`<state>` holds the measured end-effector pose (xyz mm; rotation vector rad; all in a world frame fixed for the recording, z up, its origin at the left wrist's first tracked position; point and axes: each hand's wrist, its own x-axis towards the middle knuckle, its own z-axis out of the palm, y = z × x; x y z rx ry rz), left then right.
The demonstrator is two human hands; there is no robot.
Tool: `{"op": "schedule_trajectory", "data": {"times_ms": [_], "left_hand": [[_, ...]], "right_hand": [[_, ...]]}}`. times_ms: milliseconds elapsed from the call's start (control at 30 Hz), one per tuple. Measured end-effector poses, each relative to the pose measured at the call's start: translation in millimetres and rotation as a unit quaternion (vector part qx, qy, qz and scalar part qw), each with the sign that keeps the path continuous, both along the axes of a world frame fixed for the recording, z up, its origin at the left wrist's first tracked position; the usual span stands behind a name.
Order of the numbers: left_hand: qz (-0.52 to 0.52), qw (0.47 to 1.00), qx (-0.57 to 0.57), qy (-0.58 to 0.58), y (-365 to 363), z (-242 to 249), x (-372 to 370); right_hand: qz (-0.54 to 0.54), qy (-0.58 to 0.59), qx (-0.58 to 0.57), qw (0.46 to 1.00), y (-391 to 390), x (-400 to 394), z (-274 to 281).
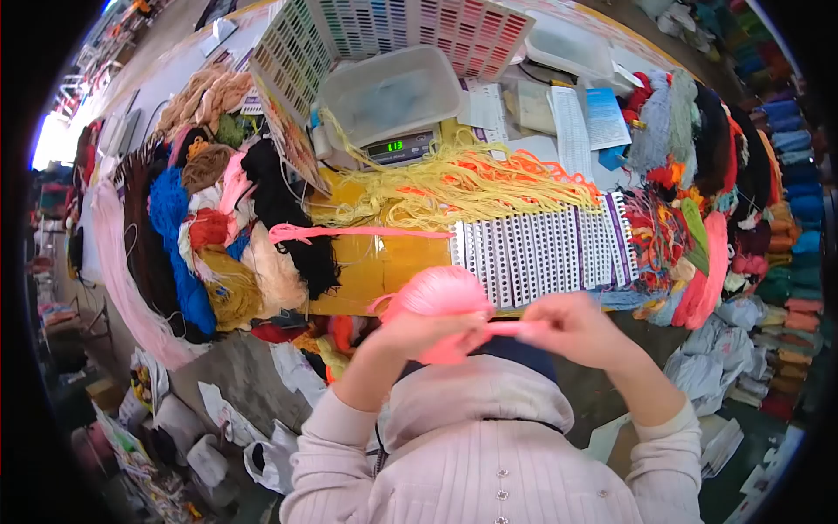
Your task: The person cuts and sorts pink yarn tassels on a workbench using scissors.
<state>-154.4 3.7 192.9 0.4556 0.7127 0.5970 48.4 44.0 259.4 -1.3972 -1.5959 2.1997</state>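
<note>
My left hand (pixel 441 332) is closed on a bright pink skein of thread (pixel 436 295), which bulges above the fingers near the table's front edge. A narrow pink strand bundle runs across from it to my right hand (pixel 580 330), whose fingers are pinched on that end. On the table just ahead, another pink thread bundle (pixel 367 231) lies stretched out, its right end at the white punched cards (pixel 524 258). Behind it spread loose yellow threads (pixel 419 188) mixed with orange threads (pixel 546 175).
A scale (pixel 401 148) reading 1.13 carries a clear plastic tub (pixel 391 92). Colour charts (pixel 419 35) stand behind it. Heaped skeins, including black (pixel 284 210) and blue (pixel 175 236), crowd the left; grey yarn (pixel 650 122) and others line the right. Plastic bags (pixel 716 349) sit on the floor.
</note>
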Motion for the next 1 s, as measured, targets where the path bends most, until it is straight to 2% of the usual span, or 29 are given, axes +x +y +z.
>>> {"op": "schedule_trajectory", "data": {"times_ms": [100, 133, 167, 200, 233, 267, 300, 367, 433, 467, 500, 533, 567, 600, 633, 667, 700, 733, 767, 800, 833, 900, 967, 1000], "left_hand": [[0.215, 0.971, -0.096, 0.030, -4.5, -19.4, -23.2], [0.290, 0.949, -0.116, 0.042, -6.5, -28.8, -33.0], [0.373, 0.917, -0.127, -0.053, -16.0, -51.5, -55.0], [0.444, 0.872, -0.134, -0.155, -25.4, -74.3, -77.0], [0.507, 0.804, -0.134, -0.279, -54.8, -113.3, -109.4], [0.546, 0.721, -0.132, -0.406, -83.8, -152.0, -141.6], [0.591, 0.657, -0.129, -0.451, -111.9, -177.2, -167.9], [0.673, 0.668, -0.219, -0.229, -141.6, -185.5, -196.7], [0.673, 0.676, -0.297, 0.046, -161.9, -200.1, -215.5], [0.641, 0.664, -0.330, 0.199, -164.3, -204.2, -214.9], [0.643, 0.642, -0.310, 0.278, -148.9, -191.0, -202.1], [0.638, 0.614, -0.295, 0.359, -132.4, -177.0, -188.6], [0.665, 0.595, -0.284, 0.352, -125.9, -174.3, -185.9], [0.690, 0.623, -0.257, 0.264, -131.5, -179.9, -189.3], [0.705, 0.646, -0.236, 0.172, -137.2, -185.4, -192.7], [0.694, 0.695, -0.189, -0.006, -160.0, -197.4, -209.7], [0.656, 0.719, -0.138, -0.182, -158.6, -196.0, -207.8], [0.627, 0.721, -0.188, -0.225, -155.0, -209.4, -195.5], [0.577, 0.747, -0.203, -0.260, -128.1, -222.9, -161.9], [0.523, 0.771, -0.216, -0.292, -101.0, -236.3, -128.1], [0.446, 0.816, -0.191, -0.314, -77.9, -258.4, -100.3], [0.444, 0.860, -0.211, -0.138, -31.1, -259.8, -49.9], [0.389, 0.888, -0.241, 0.043, 14.3, -248.9, -11.3], [0.375, 0.892, -0.221, 0.123, 32.5, -252.9, 6.7]], "right_hand": [[0.042, 0.048, 0.110, 0.992, 19.8, 19.8, -4.3], [-0.011, 0.166, 0.076, 0.983, 25.9, 27.5, -13.0], [-0.066, 0.280, 0.040, 0.957, 33.6, 36.7, -23.4], [-0.178, 0.399, -0.063, 0.897, 42.3, 49.1, -38.2], [-0.232, 0.435, -0.098, 0.865, 52.3, 62.5, -54.8], [-0.290, 0.415, -0.113, 0.855, 62.5, 81.5, -74.3], [-0.350, 0.379, -0.126, 0.847, 72.4, 102.0, -95.6], [-0.464, 0.244, -0.122, 0.843, 95.2, 158.5, -144.6], [-0.561, 0.146, -0.091, 0.810, 115.9, 231.9, -185.2], [-0.602, 0.137, -0.060, 0.785, 124.7, 269.2, -199.1], [-0.655, 0.193, -0.016, 0.730, 134.4, 309.8, -205.6], [-0.645, 0.172, 0.033, 0.744, 141.5, 337.5, -205.9], [-0.634, 0.148, 0.082, 0.755, 148.5, 364.5, -206.0], [-0.624, 0.122, 0.130, 0.761, 155.5, 390.8, -205.9], [-0.593, 0.103, 0.161, 0.782, 160.2, 383.9, -194.7], [-0.561, 0.086, 0.193, 0.801, 165.7, 376.4, -183.6], [-0.528, 0.064, 0.222, 0.817, 166.0, 360.8, -173.8], [-0.494, 0.037, 0.249, 0.832, 159.9, 342.4, -171.6], [-0.375, -0.091, 0.347, 0.855, 147.1, 284.3, -184.6], [-0.281, -0.171, 0.416, 0.848, 137.3, 232.7, -200.4], [-0.239, -0.173, 0.421, 0.858, 124.1, 186.2, -218.4], [-0.219, -0.114, 0.369, 0.896, 100.7, 102.2, -266.9], [-0.210, -0.085, 0.355, 0.907, 83.0, 45.2, -309.7], [-0.205, -0.084, 0.359, 0.907, 75.0, 23.8, -328.1]]}}
